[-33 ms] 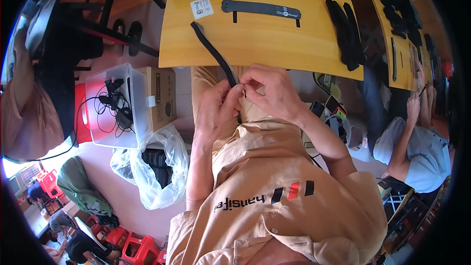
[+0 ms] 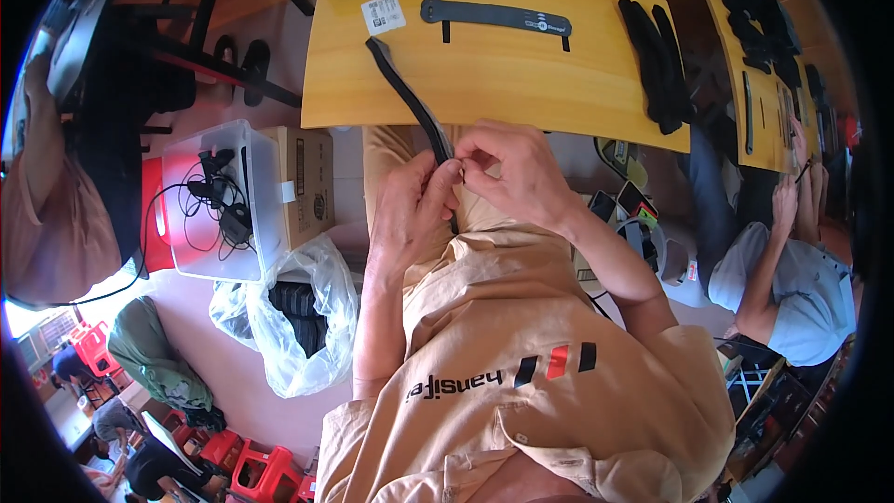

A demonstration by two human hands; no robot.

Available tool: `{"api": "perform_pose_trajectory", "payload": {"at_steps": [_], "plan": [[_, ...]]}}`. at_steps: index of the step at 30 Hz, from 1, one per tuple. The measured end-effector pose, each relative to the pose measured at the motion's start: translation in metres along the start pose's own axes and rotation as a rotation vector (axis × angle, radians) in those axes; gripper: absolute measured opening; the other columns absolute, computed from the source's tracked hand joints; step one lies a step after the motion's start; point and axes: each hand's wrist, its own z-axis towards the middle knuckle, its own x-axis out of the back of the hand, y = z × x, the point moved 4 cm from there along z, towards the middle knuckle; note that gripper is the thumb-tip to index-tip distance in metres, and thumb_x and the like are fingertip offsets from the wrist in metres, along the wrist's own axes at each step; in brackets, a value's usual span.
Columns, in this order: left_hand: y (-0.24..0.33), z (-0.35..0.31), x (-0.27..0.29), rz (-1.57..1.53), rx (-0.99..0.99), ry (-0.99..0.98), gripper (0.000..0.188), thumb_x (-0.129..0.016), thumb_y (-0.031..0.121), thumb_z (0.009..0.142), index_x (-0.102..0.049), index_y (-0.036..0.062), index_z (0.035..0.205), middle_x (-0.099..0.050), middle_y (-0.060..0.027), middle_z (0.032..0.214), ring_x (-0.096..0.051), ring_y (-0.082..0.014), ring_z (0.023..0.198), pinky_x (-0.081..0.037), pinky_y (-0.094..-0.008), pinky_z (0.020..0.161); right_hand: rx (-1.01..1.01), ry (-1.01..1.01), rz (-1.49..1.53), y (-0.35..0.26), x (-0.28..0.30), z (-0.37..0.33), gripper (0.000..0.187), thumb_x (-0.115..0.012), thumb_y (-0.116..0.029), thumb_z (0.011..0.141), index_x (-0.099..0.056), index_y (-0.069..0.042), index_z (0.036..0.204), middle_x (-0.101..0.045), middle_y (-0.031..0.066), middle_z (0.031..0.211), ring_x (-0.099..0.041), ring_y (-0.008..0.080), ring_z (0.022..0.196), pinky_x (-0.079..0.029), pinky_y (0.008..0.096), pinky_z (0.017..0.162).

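Left grip [image 2: 410, 197] is wrapped round a long black strap [image 2: 411, 101], thumb pressing on it. Going left to right: well off to the left of that grip there's a clear plastic bin [image 2: 267, 177] with tangled black cables [image 2: 212, 191] in it, a cardboard box [image 2: 312, 177] right beside it, and lower down a clear bag [image 2: 242, 303] with dark ribbed pieces [image 2: 296, 312] inside. Then the strap itself, running forward and left out of the left grip, far end over the tabletop [image 2: 521, 84] near a white label [image 2: 384, 13]. Right grip [image 2: 512, 168] is just beside the left one, thumb and fingertips narrowed together at the strap's edge; can't tell if they're actually pinching it. Ahead of the right grip, a flat grey strip [image 2: 498, 17] lies on the tabletop, and farther right there's a bunch of black straps [image 2: 643, 65].
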Motion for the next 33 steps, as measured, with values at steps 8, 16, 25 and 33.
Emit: {"api": "perform_pose_trajectory", "payload": {"at_steps": [8, 16, 25, 33], "plan": [[0.006, 0.0, 0.004, 0.137, -0.098, 0.076, 0.024, -0.05, 0.016, 0.091, -0.051, -0.0002, 0.072, -0.054, -0.0074, 0.054, -0.054, -0.0145, 0.047, -0.042, -0.0272, 0.045, 0.196, 0.103, -0.119, -0.012, -0.005, 0.009, 0.009, -0.06, 0.0, 0.067, -0.052, 0.0, 0.07, -0.051, 0.0113, 0.063, -0.053, 0.0297, 0.055, -0.043, 0.0363, 0.051], [0.0, -0.005, 0.003, 0.042, -0.178, 0.1, 0.025, -0.05, 0.017, 0.091, -0.053, 0.0003, 0.072, -0.048, -0.0017, 0.05, -0.046, -0.0073, 0.044, -0.036, -0.022, 0.041, -0.088, -0.056, 0.234, 0.005, -0.002, 0.011, 0.007, -0.059, 0.0, 0.071, -0.054, 0.002, 0.074, -0.054, 0.0092, 0.064, -0.054, 0.0216, 0.054, -0.045, 0.0298, 0.052], [0.001, -0.008, 0.0, -0.227, -0.042, 0.078, 0.028, -0.048, 0.016, 0.092, -0.052, 0.0014, 0.068, -0.046, 0.0015, 0.053, -0.042, -0.0035, 0.044, -0.033, -0.0194, 0.039, -0.009, -0.183, 0.055, -0.019, 0.009, 0.003, 0.011, -0.058, 0.003, 0.077, -0.052, 0.002, 0.085, -0.052, 0.0088, 0.078, -0.057, 0.0193, 0.071, -0.047, 0.0269, 0.063], [0.012, -0.016, 0.004, -0.197, -0.005, -0.082, 0.027, -0.05, 0.015, 0.09, -0.051, 0.0018, 0.066, -0.044, 0.0022, 0.05, -0.04, -0.0032, 0.043, -0.03, -0.0197, 0.039, 0.223, -0.3, -0.115, -0.027, 0.014, 0.004, 0.011, -0.057, -0.007, 0.08, -0.048, -0.002, 0.081, -0.05, 0.013, 0.071, -0.054, 0.0316, 0.068, -0.041, 0.0405, 0.06]]}}
